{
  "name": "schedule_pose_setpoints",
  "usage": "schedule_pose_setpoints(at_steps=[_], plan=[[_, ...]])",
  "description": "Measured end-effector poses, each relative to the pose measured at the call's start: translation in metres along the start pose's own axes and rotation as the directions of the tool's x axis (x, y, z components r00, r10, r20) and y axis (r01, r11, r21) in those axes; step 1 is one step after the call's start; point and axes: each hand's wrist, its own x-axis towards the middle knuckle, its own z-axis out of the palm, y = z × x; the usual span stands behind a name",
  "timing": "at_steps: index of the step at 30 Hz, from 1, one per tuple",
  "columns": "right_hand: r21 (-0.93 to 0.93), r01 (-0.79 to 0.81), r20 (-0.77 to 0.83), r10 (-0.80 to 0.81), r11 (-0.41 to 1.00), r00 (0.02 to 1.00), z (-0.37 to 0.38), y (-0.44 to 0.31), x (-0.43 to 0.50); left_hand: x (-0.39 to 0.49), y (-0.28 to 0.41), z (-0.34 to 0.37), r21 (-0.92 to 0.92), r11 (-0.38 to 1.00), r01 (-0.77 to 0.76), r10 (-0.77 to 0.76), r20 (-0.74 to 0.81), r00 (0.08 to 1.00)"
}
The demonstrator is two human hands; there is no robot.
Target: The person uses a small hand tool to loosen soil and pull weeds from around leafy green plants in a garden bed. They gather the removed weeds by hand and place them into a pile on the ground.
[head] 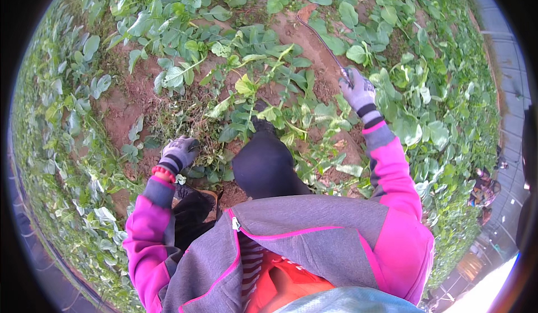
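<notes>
My right hand (355, 87), in a grey knitted work glove, grips the handle of a long-necked hand hoe (321, 40). The thin metal shaft runs up and to the left to a rusty brown blade (307, 12), which lies over bare soil among green leaves. My left hand (181, 150), gloved alike, is low beside a heap of pulled, partly wilted weeds (189, 115); its fingers are curled, and whether they hold anything is hidden. Leafy green plants (248, 86) stand between the two hands, around my dark-clad knee (267, 166).
Dense rows of leafy plants (454, 103) spread on both sides, with reddish soil (122, 107) between them. A paved strip (508, 69) borders the field at right, where at least one person (485, 189) is at its edge. A dark edging (63, 267) curves along the lower left.
</notes>
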Motion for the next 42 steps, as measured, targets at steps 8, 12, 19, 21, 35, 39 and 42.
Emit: schedule_pose_setpoints(at_steps=[8,12,19,21,35,39,42], plan=[[-0.237,0.14,0.18,-0.098,0.961,0.979,0.101,-0.047,0.178,0.135,-0.044,0.046,-0.111,0.969,0.223,-0.21,0.118,0.971],[-0.345,0.16,0.177,-0.103,0.925,0.979,0.155,-0.074,0.257,0.167,-0.048,0.069,-0.03,0.945,0.325,-0.311,0.224,0.924],[-0.341,0.215,0.267,-0.125,0.915,0.956,0.217,-0.105,0.334,0.21,-0.071,0.092,-0.038,0.889,0.457,-0.411,0.374,0.831],[-0.343,0.2,0.282,-0.103,0.918,0.954,0.231,-0.105,0.346,0.214,-0.068,0.09,-0.027,0.896,0.443,-0.399,0.389,0.83],[-0.31,0.271,0.132,-0.241,0.911,0.962,0.283,-0.014,0.279,0.218,-0.074,0.088,-0.092,0.893,0.44,-0.374,0.391,0.841],[-0.456,0.133,0.4,0.069,0.88,0.914,0.273,0.002,0.237,0.218,-0.078,0.091,-0.091,0.894,0.438,-0.37,0.398,0.839],[-0.484,0.134,0.406,0.086,0.865,0.91,0.265,0.0,0.237,0.22,-0.076,0.092,-0.117,0.878,0.464,-0.391,0.385,0.836]])
